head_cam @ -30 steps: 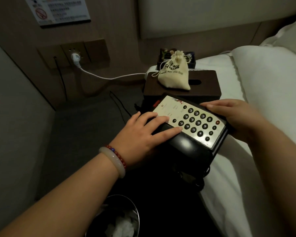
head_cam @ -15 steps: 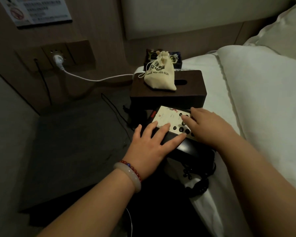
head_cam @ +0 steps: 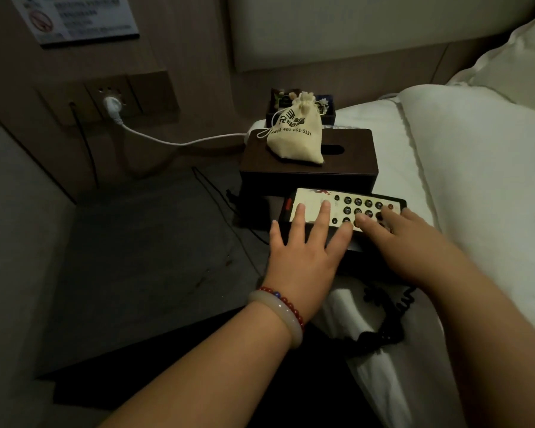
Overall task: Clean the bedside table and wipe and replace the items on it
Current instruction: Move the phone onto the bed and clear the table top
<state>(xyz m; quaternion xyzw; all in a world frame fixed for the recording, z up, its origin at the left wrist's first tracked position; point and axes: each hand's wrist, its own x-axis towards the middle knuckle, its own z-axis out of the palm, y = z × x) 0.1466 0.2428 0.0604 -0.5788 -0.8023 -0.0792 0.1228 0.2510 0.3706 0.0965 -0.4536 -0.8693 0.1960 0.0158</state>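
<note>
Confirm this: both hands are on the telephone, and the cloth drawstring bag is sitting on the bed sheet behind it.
Not quite. The head view shows the cloth drawstring bag sitting on the dark tissue box, not on the bed sheet. The rest holds: left hand and right hand are both on the telephone.

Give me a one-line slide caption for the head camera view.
Both hands, left hand and right hand, rest on a desk telephone beside a tissue box bearing a drawstring pouch.

"400-001-5137" on cloth pouch (head_cam: 295,135)
</note>
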